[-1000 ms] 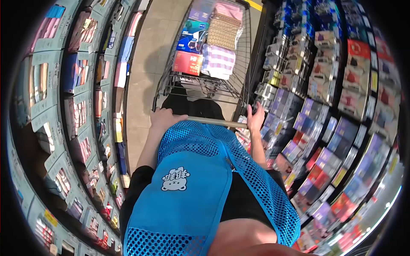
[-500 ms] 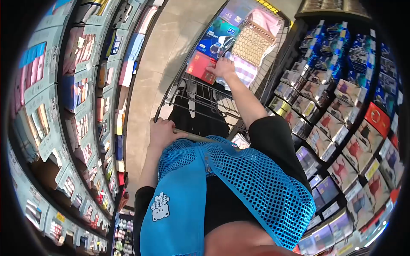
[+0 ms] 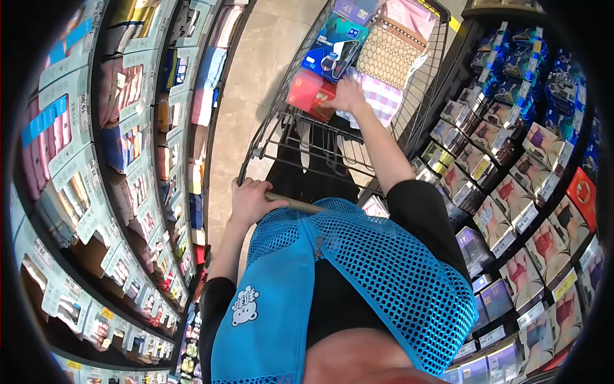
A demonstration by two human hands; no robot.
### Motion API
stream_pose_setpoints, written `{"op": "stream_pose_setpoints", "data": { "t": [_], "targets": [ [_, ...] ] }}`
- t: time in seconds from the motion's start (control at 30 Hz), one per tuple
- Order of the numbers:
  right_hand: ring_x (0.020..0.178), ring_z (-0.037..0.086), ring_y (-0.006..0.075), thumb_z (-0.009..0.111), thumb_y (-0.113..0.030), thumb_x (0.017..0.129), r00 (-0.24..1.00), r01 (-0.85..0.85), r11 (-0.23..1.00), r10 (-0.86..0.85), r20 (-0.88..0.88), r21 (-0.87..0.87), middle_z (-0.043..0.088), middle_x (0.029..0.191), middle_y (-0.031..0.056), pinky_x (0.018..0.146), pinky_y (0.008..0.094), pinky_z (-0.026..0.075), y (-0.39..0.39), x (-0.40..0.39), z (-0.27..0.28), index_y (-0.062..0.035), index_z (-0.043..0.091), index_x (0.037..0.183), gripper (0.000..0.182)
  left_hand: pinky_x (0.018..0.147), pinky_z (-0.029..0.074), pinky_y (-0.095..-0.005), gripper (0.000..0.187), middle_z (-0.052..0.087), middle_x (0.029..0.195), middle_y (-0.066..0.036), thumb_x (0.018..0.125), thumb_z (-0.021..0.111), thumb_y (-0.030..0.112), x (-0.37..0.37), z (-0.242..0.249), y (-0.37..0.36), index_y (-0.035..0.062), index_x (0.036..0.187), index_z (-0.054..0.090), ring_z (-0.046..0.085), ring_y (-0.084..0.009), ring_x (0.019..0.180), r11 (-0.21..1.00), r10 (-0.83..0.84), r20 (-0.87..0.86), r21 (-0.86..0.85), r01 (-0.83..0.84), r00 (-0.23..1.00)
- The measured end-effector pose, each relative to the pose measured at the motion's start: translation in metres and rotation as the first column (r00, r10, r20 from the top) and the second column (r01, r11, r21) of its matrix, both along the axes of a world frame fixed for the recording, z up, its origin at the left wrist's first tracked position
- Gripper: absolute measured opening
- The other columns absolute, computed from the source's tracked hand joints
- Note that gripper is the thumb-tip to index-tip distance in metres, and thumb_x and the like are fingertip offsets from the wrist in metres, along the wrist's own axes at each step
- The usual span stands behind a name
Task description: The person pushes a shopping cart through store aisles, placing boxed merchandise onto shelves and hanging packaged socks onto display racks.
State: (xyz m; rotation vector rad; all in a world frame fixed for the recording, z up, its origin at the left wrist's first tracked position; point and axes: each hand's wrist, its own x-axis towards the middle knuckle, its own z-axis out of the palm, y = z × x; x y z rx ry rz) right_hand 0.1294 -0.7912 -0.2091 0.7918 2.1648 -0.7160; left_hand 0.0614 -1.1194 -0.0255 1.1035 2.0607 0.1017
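Note:
My left hand (image 3: 250,202) is closed around the shopping cart's handle (image 3: 294,203), close to my waist. My right hand (image 3: 347,97) reaches into the wire cart (image 3: 419,80), its fingers stretched out over the right side of a red box (image 3: 308,91). Beside that hand lies a folded purple-and-white checked cloth (image 3: 377,96). Just beyond the red box is a blue-green package (image 3: 332,49) marked "PRO COMFORT". A brown-and-beige patterned textile (image 3: 385,54) and a pink one (image 3: 412,18) lie farther up the cart, along with a purple package (image 3: 355,9).
Shelves with folded, packaged textiles (image 3: 128,144) curve along the left. On the right stand racks of boxed underwear (image 3: 511,192) and hanging blue packs (image 3: 521,61), close to the cart's side. A tiled floor strip (image 3: 246,83) runs between the left shelves and the cart.
The cart and both hands sit slightly farther right in view, and the shelves have shifted with them. My right hand stays at the red box; my left keeps the handle.

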Motion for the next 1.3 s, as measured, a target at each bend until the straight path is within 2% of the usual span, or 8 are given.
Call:
{"op": "stream_pose_setpoints", "data": {
  "t": [0.37,0.6,0.8,0.9,0.97,1.03,1.1,1.3],
  "targets": [
    [0.108,0.051,0.0370,0.081,-0.041,0.055,0.889,0.275,0.954,-0.298,-0.347,-0.116,0.056,0.112,0.0216,0.098,0.0395,0.038,-0.018,0.016,0.015,0.0042,0.043,0.120,0.088,0.088,0.032,-0.0437,0.061,0.067,0.082,-0.005,0.062,0.067,0.063,-0.004,-0.004,-0.002,0.0099,0.091,0.067,0.058,-0.0205,0.087,1.000,-0.016,0.027,0.008,0.016,1.000],
    [0.105,0.054,0.0244,0.079,-0.032,0.064,0.357,0.709,0.412,-0.910,-0.212,-0.573,0.055,0.116,0.0123,0.090,0.0359,0.043,0.012,0.051,0.098,0.0017,0.033,0.130,0.087,0.089,0.033,-0.0477,0.079,0.067,0.093,-0.009,0.062,0.060,0.072,-0.008,-0.001,0.013,0.0076,0.107,0.062,0.058,-0.0251,0.098,0.991,-0.083,0.062,-0.097,0.089,0.995],
    [0.117,0.050,0.0222,0.058,-0.025,0.085,-0.086,0.434,-0.004,-0.996,-0.037,-0.901,0.053,0.125,0.0130,0.101,0.0362,0.037,-0.032,0.114,0.195,0.0019,0.044,0.128,0.053,0.102,0.026,-0.0543,0.095,0.060,0.113,-0.019,0.067,0.050,0.078,-0.008,-0.005,0.030,0.0074,0.131,0.046,0.054,-0.0352,0.109,0.927,-0.206,0.090,-0.300,0.224,0.974],
    [0.115,0.052,0.0224,0.060,-0.021,0.084,-0.239,0.193,-0.029,-0.971,-0.018,-0.981,0.052,0.125,0.0127,0.101,0.0360,0.037,-0.078,0.146,0.230,0.0012,0.039,0.131,0.056,0.106,0.023,-0.0519,0.089,0.055,0.122,-0.021,0.074,0.051,0.070,0.004,0.005,0.033,0.0062,0.135,0.039,0.051,-0.0369,0.114,0.910,-0.336,0.053,-0.238,0.339,0.940],
    [0.116,0.050,0.0229,0.063,-0.024,0.080,-0.287,0.139,0.013,-0.956,-0.053,-0.990,0.049,0.128,0.0120,0.102,0.0384,0.037,-0.108,0.171,0.242,-0.0020,0.035,0.133,0.064,0.108,0.015,-0.0534,0.082,0.052,0.125,-0.021,0.082,0.051,0.059,0.019,0.038,0.043,-0.0027,0.134,0.036,0.044,-0.0364,0.122,0.874,-0.332,-0.076,0.349,0.337,0.940],
    [0.117,0.048,0.0222,0.067,-0.024,0.077,-0.184,0.032,0.015,-0.983,-0.020,-0.999,0.049,0.128,0.0109,0.102,0.0385,0.037,-0.130,0.188,0.260,-0.0022,0.033,0.135,0.070,0.105,0.029,-0.0414,0.079,0.048,0.128,-0.021,0.083,0.063,0.037,0.038,0.066,0.068,-0.0038,0.139,0.025,0.044,-0.0324,0.122,0.838,-0.252,0.645,0.519,-0.170,0.722],
    [0.122,0.042,0.0202,0.064,-0.014,0.078,-0.264,0.334,0.068,-0.951,-0.163,-0.940,0.046,0.132,0.0111,0.103,0.0339,0.033,-0.153,0.202,0.242,0.0000,0.037,0.135,0.065,0.101,0.033,-0.0380,0.078,0.043,0.132,-0.018,0.084,0.063,0.030,0.057,0.063,0.084,-0.0013,0.142,0.020,0.044,-0.0271,0.120,0.782,-0.251,0.884,0.426,-0.455,0.395],
    [0.125,0.035,0.0170,0.075,-0.019,0.072,-0.263,0.225,0.320,-0.889,-0.374,-0.920,0.039,0.137,0.0087,0.105,0.0329,0.028,-0.195,0.271,0.306,-0.0037,0.026,0.140,0.085,0.096,0.036,-0.0340,0.077,0.045,0.124,-0.011,0.076,0.069,0.027,0.106,0.085,0.115,-0.0010,0.135,0.029,0.045,-0.0204,0.113,0.843,-0.313,0.839,0.461,-0.278,0.445]
  ]
}}
